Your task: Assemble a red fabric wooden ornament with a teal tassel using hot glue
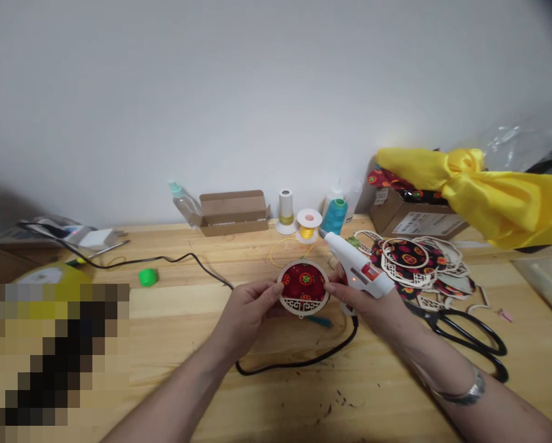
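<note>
Disc (304, 279) with red cloth is held between the left hand (252, 301) and the right hand (361, 300), above the table (174, 332): each thumb lies on its side edge, fingers closed behind, partly hidden.

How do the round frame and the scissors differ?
The round frame is held between the left hand and right hand; the scissors lie on the table.
The round frame has a pale rim around patterned red fabric; the scissors' handles are plain black.
The round frame is a disc; the scissors have two long looped handles.
Both have curved parts.
</note>
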`<action>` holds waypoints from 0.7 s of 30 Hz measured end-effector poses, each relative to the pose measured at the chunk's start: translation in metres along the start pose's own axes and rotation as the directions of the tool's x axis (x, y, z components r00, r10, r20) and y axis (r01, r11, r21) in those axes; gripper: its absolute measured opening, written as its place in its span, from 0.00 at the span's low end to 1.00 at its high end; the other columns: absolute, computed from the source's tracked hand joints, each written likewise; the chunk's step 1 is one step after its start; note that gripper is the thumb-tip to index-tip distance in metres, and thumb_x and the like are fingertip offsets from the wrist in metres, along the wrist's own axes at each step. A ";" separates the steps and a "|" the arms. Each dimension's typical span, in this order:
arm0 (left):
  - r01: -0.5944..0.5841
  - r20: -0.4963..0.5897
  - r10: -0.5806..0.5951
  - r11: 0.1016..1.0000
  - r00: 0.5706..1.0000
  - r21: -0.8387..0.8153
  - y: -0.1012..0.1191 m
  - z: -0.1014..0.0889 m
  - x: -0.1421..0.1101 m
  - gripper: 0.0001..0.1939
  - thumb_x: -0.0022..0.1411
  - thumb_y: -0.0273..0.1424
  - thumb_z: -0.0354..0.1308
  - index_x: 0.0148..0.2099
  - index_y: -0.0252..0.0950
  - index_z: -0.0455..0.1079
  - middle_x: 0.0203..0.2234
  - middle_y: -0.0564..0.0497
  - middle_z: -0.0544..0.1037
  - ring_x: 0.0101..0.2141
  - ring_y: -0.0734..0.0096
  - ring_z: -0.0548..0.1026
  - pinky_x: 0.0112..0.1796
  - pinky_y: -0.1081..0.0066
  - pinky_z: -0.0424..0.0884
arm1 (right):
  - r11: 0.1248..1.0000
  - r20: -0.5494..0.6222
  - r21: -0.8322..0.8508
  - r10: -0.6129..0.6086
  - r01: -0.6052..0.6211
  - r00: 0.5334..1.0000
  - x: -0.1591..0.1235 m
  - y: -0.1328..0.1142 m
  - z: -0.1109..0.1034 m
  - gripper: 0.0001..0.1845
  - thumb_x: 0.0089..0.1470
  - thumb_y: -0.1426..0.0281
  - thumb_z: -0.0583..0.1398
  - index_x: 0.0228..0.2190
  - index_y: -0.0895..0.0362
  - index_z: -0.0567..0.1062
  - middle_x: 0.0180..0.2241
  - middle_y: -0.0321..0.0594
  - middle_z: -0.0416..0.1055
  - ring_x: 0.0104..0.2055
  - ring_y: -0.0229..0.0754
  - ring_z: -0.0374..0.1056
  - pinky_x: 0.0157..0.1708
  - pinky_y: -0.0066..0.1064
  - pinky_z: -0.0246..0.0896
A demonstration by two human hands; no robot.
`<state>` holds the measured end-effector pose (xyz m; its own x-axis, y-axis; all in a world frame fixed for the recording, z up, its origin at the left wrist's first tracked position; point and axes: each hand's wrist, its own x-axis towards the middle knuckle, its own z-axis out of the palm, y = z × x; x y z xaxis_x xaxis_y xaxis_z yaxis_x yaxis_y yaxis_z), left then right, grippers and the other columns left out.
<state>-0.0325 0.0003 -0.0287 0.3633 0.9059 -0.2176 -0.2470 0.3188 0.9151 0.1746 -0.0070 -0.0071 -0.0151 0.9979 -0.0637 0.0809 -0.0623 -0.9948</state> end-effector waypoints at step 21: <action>-0.012 -0.054 0.003 0.987 0.999 -0.162 -0.005 0.024 -0.009 0.29 0.48 0.24 0.67 0.51 0.37 0.60 0.40 0.48 0.79 0.39 0.63 0.78 0.38 0.63 0.76 | 0.996 -0.099 0.084 0.015 -0.007 0.995 -0.004 0.008 0.018 0.11 0.40 0.65 0.66 0.23 0.57 0.70 0.21 0.33 0.66 0.21 0.34 0.59 0.19 0.28 0.54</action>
<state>-0.0131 -0.0158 -0.0237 0.3134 0.9207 -0.2326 -0.3938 0.3489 0.8504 0.1573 -0.0114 -0.0165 0.0851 0.9939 -0.0707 -0.0033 -0.0707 -0.9975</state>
